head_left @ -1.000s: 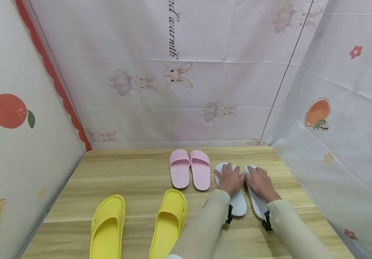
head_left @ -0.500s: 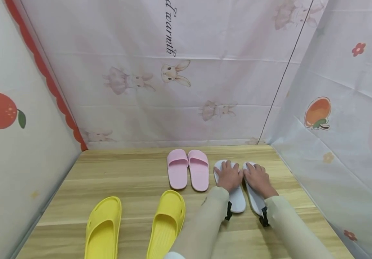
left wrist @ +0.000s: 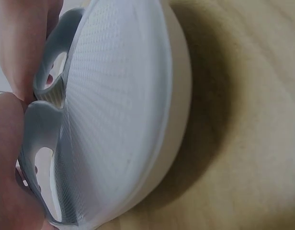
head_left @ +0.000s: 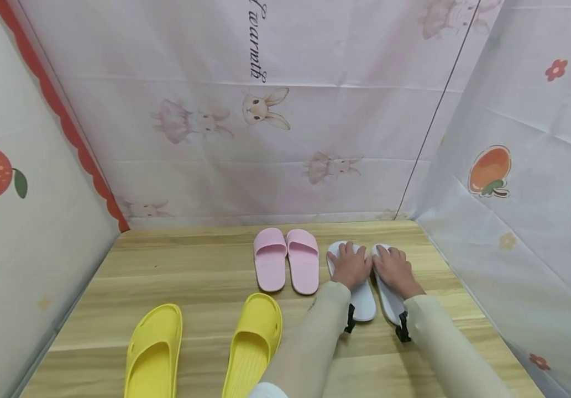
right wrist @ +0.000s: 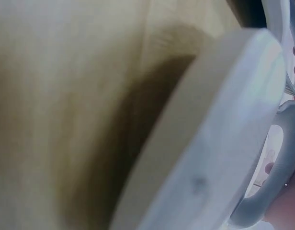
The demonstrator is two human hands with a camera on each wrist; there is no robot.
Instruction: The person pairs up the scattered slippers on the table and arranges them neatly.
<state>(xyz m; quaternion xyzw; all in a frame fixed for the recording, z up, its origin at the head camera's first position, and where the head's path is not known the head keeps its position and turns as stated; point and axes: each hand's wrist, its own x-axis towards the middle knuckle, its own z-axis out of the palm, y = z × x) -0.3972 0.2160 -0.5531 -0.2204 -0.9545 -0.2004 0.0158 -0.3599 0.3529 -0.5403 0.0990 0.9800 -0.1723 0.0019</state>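
Two white slippers stand side by side on the wooden board, toes toward the back wall and close together. My left hand (head_left: 352,266) lies over the strap of the left white slipper (head_left: 364,305), its fingers bent down past the strap's front. Over the strap of the right white slipper (head_left: 388,304) my right hand (head_left: 397,271) grips in the same way. In the left wrist view, the left slipper's sole (left wrist: 123,96) shows a fine raised texture, and fingertips appear through the strap openings. The heel end (right wrist: 200,143) of the right slipper fills much of the right wrist view.
A pink pair, left pink slipper (head_left: 271,271) and right pink slipper (head_left: 304,272), stands just left of the white ones. Nearer are two larger yellow slippers (head_left: 153,354), set apart. Printed cloth walls (head_left: 205,182) bound the wooden board (head_left: 190,260) at back and sides.
Both hands and the white slippers have slid a little farther toward the back wall. The pink and yellow pairs keep their places on the board while the head view has shifted slightly.
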